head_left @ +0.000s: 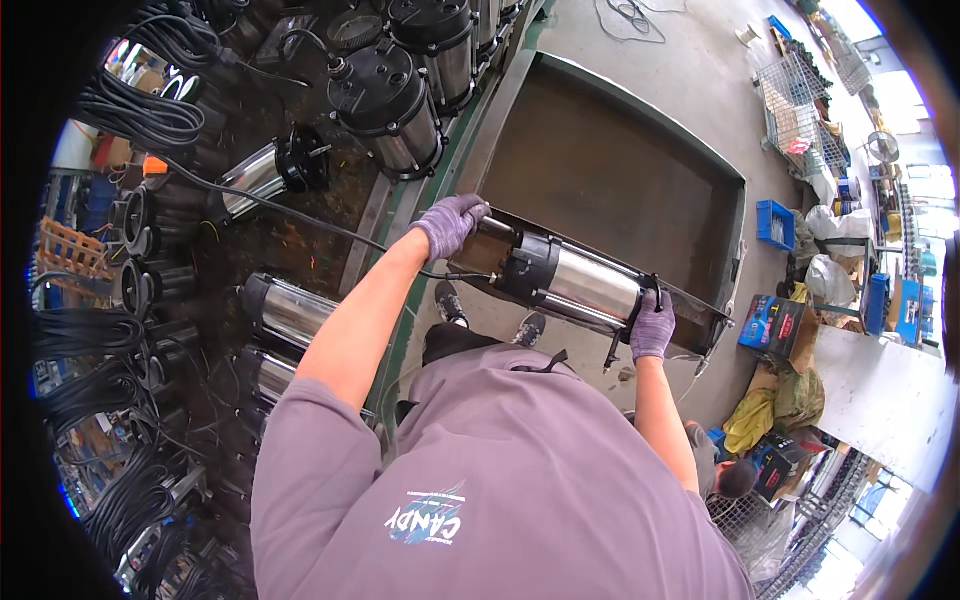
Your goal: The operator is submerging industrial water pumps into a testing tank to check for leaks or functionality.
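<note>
One pump [590, 283] slants; left hand [450, 226] curls fingers by its shaft [497, 229], grip unclear; right hand [653, 326] clasps its end [635, 306].

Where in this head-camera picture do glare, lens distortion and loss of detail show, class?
Head view: bright glare streaks the steel cylinder at the centre; head view: windows at the right rim wash out to white; head view: the far edge of the shallow tank bows, the fisheye circle fading into black corners; head view: the centre looks fairly sharp, detail softer toward the rim.
</note>
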Action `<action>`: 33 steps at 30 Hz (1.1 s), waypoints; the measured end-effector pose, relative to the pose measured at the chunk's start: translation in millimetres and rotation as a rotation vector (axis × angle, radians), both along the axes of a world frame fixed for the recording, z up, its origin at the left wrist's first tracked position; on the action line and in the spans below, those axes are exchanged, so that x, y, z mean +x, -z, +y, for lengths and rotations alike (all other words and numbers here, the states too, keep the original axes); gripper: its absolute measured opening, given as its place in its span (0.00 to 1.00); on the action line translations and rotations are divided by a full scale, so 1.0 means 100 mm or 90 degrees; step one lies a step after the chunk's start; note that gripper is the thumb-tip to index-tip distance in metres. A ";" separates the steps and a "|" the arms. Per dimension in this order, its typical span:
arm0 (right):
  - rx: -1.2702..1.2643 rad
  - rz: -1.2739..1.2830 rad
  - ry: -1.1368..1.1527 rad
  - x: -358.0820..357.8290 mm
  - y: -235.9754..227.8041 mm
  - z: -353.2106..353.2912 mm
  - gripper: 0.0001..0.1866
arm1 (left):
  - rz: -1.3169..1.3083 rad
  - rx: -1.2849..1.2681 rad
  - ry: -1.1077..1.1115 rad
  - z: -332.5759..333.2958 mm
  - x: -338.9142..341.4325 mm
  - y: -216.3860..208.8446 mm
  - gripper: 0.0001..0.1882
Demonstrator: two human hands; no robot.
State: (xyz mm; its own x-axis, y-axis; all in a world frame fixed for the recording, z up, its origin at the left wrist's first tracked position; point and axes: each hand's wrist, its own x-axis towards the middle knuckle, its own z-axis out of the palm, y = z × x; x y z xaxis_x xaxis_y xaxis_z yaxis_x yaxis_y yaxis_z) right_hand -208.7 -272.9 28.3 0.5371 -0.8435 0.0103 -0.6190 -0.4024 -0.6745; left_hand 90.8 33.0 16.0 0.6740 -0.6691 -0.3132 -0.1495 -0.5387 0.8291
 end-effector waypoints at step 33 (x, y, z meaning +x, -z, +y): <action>0.016 -0.020 0.000 0.03 -0.07 0.02 0.18 | 0.436 0.034 -0.005 -0.10 0.11 0.01 0.18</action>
State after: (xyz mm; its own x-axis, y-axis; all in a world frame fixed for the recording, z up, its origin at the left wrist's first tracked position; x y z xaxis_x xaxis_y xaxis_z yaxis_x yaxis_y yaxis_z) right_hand -205.5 -270.9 35.1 0.5368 -0.8437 0.0058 -0.5973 -0.3849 -0.7037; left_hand 101.6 22.5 15.0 0.3167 -0.6372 -0.7026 0.4033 -0.5800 0.7078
